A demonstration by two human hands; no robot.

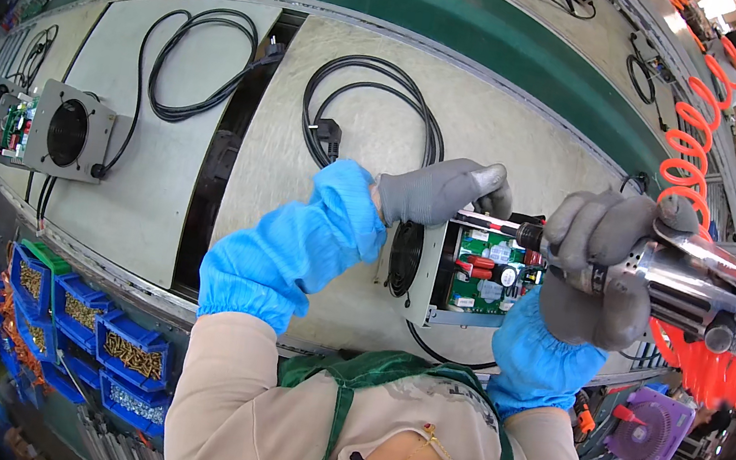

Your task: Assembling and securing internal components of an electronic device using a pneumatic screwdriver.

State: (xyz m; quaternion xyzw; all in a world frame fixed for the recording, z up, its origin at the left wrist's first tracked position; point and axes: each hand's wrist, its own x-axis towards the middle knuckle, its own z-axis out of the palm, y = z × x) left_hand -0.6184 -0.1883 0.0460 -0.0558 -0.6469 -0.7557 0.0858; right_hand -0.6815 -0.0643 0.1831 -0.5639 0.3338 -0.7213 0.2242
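Note:
My right hand (pixel 598 250), in a grey glove, is wrapped round a silver air screwdriver (pixel 688 283). Its bit (pixel 488 222) points left, over the far side of a metal-framed unit (pixel 421 290). Inside that unit sits a green circuit board (pixel 466 288) with red and black components; a round black opening shows on its left plate. At the unit's far left corner, close to the bit tip, my left hand (pixel 440 191) has its gloved fingers curled together. Whatever they pinch is hidden. Blue sleeve covers are on both forearms.
A coiled black power cable (pixel 383 66) lies beyond the unit. Leftward on the line stand a similar unit (pixel 68 133) and another cable (pixel 186 112). Blue bins (pixel 131 352) of screws hang at lower left. An orange coiled air hose (pixel 685 144) hangs at right, near a purple fan-like device (pixel 650 432).

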